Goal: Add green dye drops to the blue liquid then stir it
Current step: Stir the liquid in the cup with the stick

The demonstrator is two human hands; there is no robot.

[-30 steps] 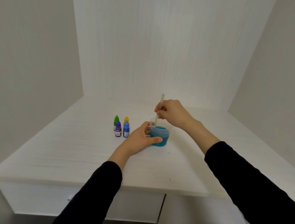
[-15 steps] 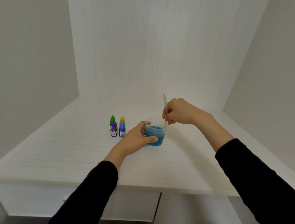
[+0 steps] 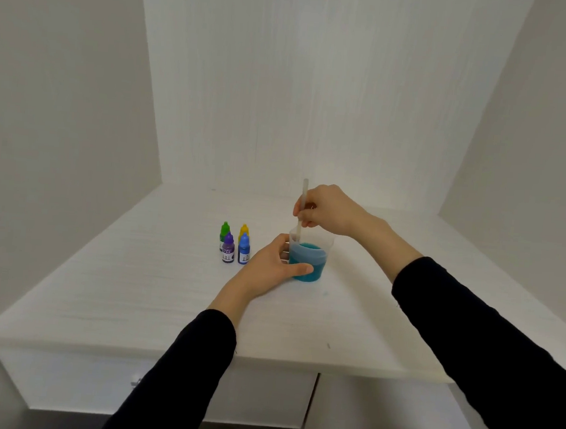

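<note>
From the head camera, a clear cup [image 3: 310,250] stands on the white desk [image 3: 166,300]. It is partly full of blue-green liquid [image 3: 306,260]. The left hand [image 3: 271,264] wraps around the side of the cup, with the thumb across the front, and holds it steady. The right hand [image 3: 329,209] is above the cup. Its fingers are curled tight around a pale stir stick [image 3: 301,212]. The stick stands nearly straight up, and its low end dips into the liquid near the left side of the cup.

The step now looks like the stirring. To do it well, the person should move the stick in slow, round circles and keep it low in the liquid. The left hand should keep the cup still so it does not tip or slide. Going too fast could make the liquid splash over the rim.

Four small dye bottles stand close together just left of the cup. The green bottle [image 3: 225,233] and the yellow bottle [image 3: 243,232] are at the back. The purple bottle [image 3: 228,249] and the blue bottle [image 3: 244,249] are in front. All have their caps on. They are near the left hand, so a bump could knock them over. A tiny blue spot [image 3: 325,292] sits on the desk near the cup.
</note>
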